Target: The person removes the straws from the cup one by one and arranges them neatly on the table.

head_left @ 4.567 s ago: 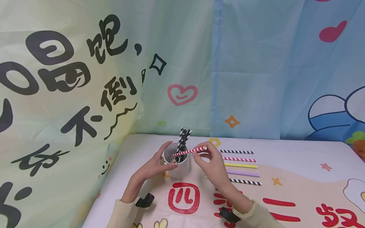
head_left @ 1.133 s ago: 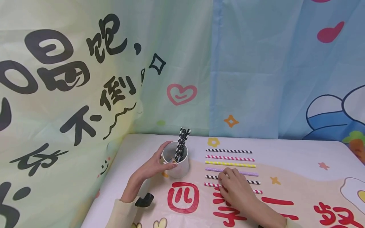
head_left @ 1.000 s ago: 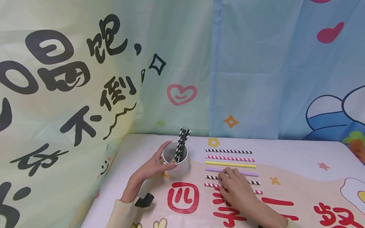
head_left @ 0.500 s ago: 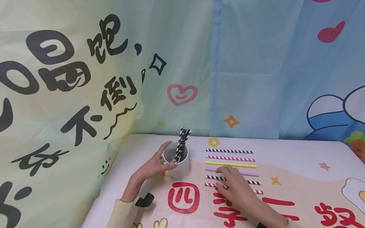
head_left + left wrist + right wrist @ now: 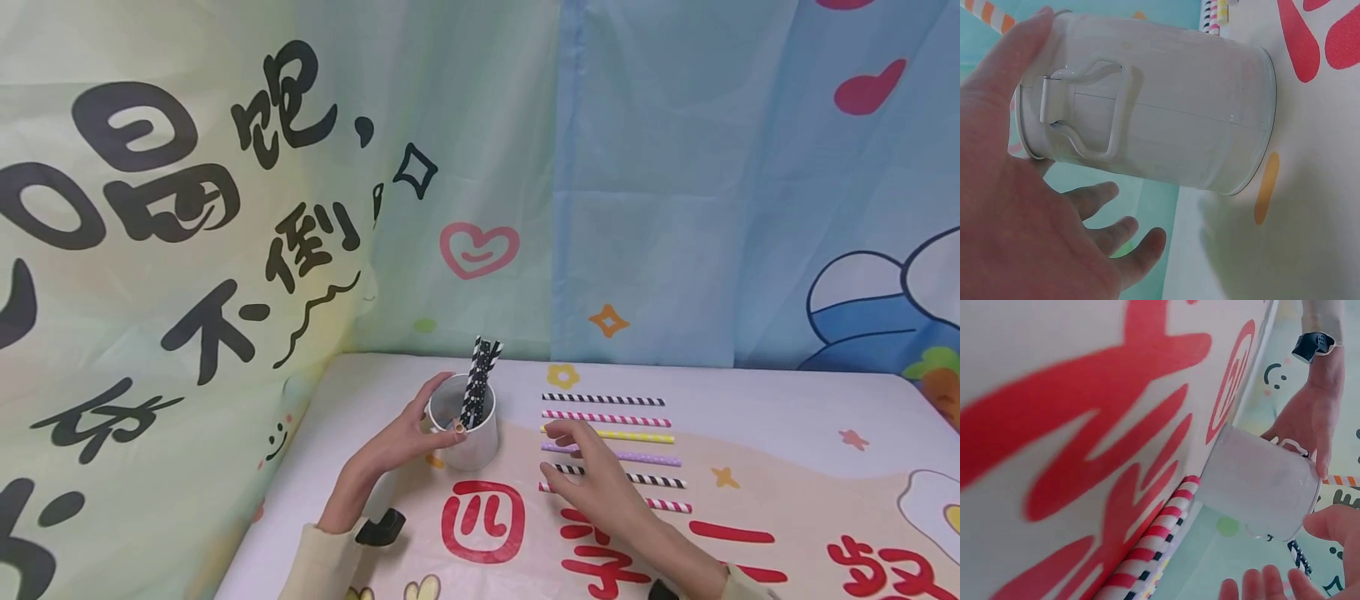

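My left hand [image 5: 401, 437] grips a small white bucket [image 5: 477, 450] by its rim, thumb in front and index finger round the far side. In the left wrist view, its other fingers spread free beside the bucket's folded handle [image 5: 1119, 112]. Several black-and-white straws [image 5: 476, 383] lean inside; an orange-striped straw [image 5: 1342, 480] sticks out near the left thumb. My right hand [image 5: 596, 483], fingers apart and holding nothing, hovers over a row of straws: a yellow straw [image 5: 645, 437], a purple straw [image 5: 652, 459], a black-striped straw [image 5: 660, 481] and a red-striped straw [image 5: 671, 506], partly hidden by it.
Farther back in the same row lie another black-striped straw [image 5: 603, 400] and a pink-striped straw [image 5: 607, 418]. A printed cloth [image 5: 795, 433] covers the table. Patterned curtains [image 5: 645, 183] stand behind and to the left.
Earliest, my right hand held the red-striped straw over the bucket; that straw now lies frontmost in the row. The right hand has since lifted, opened and shifted left. The left hand stays put.
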Demonstrator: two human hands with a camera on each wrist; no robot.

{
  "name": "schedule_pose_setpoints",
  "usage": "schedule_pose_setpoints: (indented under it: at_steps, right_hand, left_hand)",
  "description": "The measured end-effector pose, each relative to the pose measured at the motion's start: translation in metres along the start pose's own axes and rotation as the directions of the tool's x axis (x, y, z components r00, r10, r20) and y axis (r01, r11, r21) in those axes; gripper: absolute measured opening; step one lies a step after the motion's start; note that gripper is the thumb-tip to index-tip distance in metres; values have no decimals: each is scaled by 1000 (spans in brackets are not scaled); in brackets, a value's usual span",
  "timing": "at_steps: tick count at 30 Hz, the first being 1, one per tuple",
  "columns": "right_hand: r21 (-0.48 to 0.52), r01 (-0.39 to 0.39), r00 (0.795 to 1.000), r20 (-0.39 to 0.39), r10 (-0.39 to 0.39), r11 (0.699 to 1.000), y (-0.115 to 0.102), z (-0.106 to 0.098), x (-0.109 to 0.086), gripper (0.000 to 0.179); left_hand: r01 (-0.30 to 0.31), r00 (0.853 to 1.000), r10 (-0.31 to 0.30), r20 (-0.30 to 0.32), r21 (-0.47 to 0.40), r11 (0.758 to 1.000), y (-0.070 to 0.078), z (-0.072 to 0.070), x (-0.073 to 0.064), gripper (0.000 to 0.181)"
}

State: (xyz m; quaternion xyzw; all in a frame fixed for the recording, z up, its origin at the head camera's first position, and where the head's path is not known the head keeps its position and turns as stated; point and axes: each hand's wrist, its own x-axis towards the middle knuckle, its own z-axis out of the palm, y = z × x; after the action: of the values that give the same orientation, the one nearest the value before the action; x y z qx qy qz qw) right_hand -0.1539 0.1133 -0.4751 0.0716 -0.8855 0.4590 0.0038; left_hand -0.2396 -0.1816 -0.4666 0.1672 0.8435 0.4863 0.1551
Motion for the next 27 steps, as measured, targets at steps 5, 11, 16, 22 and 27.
schedule_pose_setpoints:
  at_steps: [5, 11, 16, 22, 27]
  right_hand:
    - [23, 43, 999, -20, -42, 999, -10, 6, 7, 57]
    - [-28, 143, 989, -41, -144, 989, -22, 15, 16, 52]
    - [-85, 240, 968, -50, -244, 967, -29, 18, 23, 47]
    - [-199, 397, 908, -55, -415, 896, -38, 23, 32, 44]
    - [-287, 515, 833, -54, -550, 808, -45, 29, 40, 38]
  left_hand:
    - [-4, 1000, 4, -3, 5, 1000, -1, 0, 0, 91]
    - [-8, 1000, 8, -9, 3, 1000, -1, 1, 1, 92]
    - [-2, 1000, 2, -6, -12, 1000, 0, 2, 1, 91]
    - [-24, 1000, 24, -3, -16, 1000, -1, 2, 2, 92]
    - [-22, 1000, 22, -5, -2, 1000, 0, 1, 1, 91]
